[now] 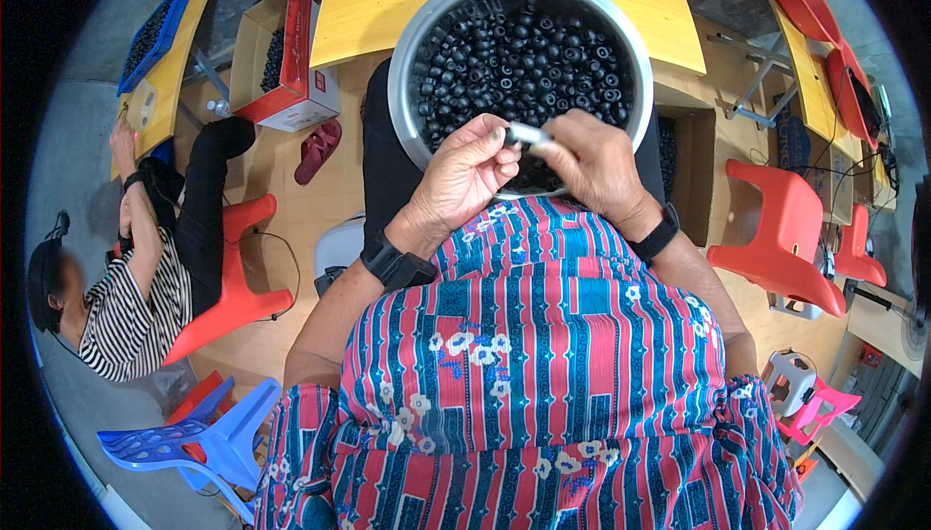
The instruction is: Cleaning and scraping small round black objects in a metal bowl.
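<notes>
The left hand (458,163) pinched one black part (511,137), the right hand (596,161) a blurred pale object (529,132); progress through the far basin (401,69) was unclear.

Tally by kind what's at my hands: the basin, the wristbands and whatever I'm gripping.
Metal basin: 1
Black wristbands: 2
Small black piece, left hand: 1
Pale blurred item, right hand: 1
Total: 5, leaving out the basin's black pieces, too crowded to count.
</notes>
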The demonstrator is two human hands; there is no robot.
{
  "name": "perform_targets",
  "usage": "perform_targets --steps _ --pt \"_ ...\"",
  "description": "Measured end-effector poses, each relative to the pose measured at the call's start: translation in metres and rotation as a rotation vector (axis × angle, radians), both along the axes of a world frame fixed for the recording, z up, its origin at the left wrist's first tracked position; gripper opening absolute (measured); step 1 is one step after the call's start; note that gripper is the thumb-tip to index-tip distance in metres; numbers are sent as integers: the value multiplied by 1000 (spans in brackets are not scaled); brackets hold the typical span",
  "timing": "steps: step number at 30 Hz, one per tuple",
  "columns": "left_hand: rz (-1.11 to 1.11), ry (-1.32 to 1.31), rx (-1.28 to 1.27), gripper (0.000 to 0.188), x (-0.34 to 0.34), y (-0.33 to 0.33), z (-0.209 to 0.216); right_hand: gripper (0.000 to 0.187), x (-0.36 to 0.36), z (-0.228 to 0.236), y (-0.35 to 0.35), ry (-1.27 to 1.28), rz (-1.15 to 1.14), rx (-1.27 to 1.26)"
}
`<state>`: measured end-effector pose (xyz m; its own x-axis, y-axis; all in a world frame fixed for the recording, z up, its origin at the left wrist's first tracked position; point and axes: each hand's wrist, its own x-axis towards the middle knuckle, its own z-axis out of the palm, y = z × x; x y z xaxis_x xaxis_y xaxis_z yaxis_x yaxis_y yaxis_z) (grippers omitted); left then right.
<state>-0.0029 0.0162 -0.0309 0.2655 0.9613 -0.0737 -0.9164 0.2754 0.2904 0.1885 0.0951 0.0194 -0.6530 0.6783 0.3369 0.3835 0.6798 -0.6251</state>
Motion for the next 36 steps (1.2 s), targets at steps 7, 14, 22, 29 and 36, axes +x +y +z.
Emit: perform_targets --steps 7,14,22,29,36 --pt "74 65 -34 11 4 -1 3 20 -2 -5 2 79 -67 -160" --pt "72 61 -65 17 5 -2 -6 41 -5 6 -6 20 125 -65" --pt "64 6 -68 20 2 -1 -18 43 -6 6 -9 -62 163 21" --pt "-19 -62 -45 22 3 -2 -16 41 -6 -1 -5 39 139 -75" --pt "51 -36 -84 16 3 0 -12 42 -4 8 -7 -57 163 -17"
